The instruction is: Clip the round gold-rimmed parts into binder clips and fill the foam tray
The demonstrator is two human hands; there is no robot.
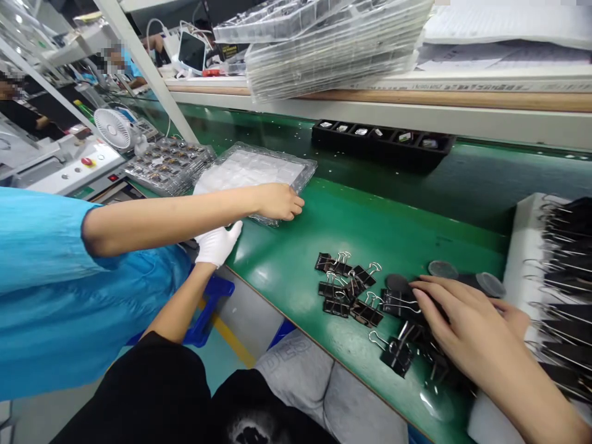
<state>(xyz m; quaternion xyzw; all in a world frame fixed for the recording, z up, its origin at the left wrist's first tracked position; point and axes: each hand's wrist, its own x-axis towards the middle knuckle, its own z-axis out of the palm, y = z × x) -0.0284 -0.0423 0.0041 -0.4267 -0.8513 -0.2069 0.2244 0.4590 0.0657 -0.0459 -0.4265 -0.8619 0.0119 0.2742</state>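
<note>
My right hand (476, 324) is over a loose pile at the right, its thumb and fingertips closed on a large black binder clip (398, 303); part of the clip is hidden under the hand. Several smaller binder clips (337, 290) lie to its left, and one binder clip (396, 356) sits nearer the bench edge. Round discs, one dark (398, 283) and one clear (443, 269), lie just beyond my fingers. My left hand (216, 245), in a white glove, is at the bench's front edge, thumb spread and nothing visible in it. A co-worker's forearm covers some of its fingers.
A co-worker's bare hand (280, 200) reaches over a clear plastic tray (303, 176) with white sheet material. A white box (522, 246) with rows of binder clips stands right. A black compartment strip (379, 145) lies behind. Stacked clear trays (333, 58) overhang the shelf.
</note>
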